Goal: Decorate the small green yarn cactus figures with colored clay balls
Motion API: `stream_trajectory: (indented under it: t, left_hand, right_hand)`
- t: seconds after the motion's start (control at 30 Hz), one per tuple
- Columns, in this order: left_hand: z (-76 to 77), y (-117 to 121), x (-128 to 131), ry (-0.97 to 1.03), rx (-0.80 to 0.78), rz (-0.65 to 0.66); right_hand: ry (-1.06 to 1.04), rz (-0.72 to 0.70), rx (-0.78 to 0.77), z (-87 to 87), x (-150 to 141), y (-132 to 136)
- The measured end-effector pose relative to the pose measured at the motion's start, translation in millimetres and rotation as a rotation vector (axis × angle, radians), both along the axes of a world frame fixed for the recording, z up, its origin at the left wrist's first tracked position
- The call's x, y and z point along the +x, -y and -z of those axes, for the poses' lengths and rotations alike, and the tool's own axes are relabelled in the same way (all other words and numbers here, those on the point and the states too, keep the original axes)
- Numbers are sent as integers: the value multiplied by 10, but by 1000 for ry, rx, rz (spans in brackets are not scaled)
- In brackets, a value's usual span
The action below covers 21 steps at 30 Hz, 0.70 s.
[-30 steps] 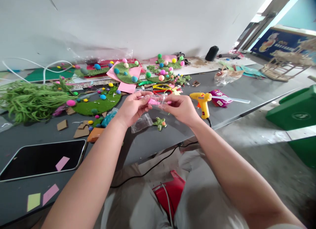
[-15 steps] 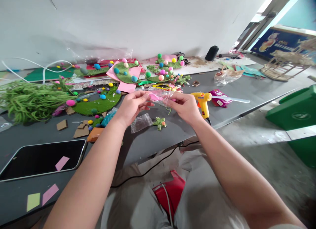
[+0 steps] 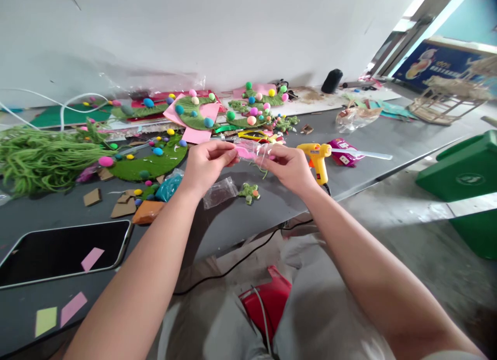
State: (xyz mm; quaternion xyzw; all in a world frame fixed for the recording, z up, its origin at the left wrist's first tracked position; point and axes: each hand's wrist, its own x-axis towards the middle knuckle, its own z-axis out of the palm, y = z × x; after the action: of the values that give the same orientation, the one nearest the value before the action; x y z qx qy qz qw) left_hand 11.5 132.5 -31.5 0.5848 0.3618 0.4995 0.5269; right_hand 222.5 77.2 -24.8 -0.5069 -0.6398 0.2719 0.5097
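Between my two hands, above the grey table, is a small clear plastic bag [image 3: 252,148] with something pink in it. My left hand [image 3: 212,166] pinches the bag's left end between thumb and fingers. At its right end, my right hand [image 3: 288,166] grips the plastic the same way. What the pink content is, I cannot make out. Below the hands lie another clear plastic bag [image 3: 220,192] and a small green fuzzy piece [image 3: 249,192] with an orange ball on it. A yellow glue gun [image 3: 317,160] with a clear glue stick is just right of my right hand.
Green yarn [image 3: 50,158] and a phone [image 3: 66,251] are on the left. Green felt shapes [image 3: 149,163] with coloured pompoms lie along the back. A purple packet [image 3: 344,152] sits behind the glue stick. Green bins [image 3: 462,168] stand beyond the table's right edge.
My left hand's fingers have curled closer together on the bag's left end. The whole view has shifted slightly, and both hands still hold the bag.
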Motion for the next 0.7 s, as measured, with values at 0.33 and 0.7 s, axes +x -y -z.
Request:
stream_trajectory:
  t: [0.33,0.7]
  left_hand:
    - [-8,59,70,-97,59,-23]
    - [-19,61,32,-138,116,-20]
  right_hand:
    - [48,-6,13,8,-62,27]
    - [-73,-2,-80,32,-42,21]
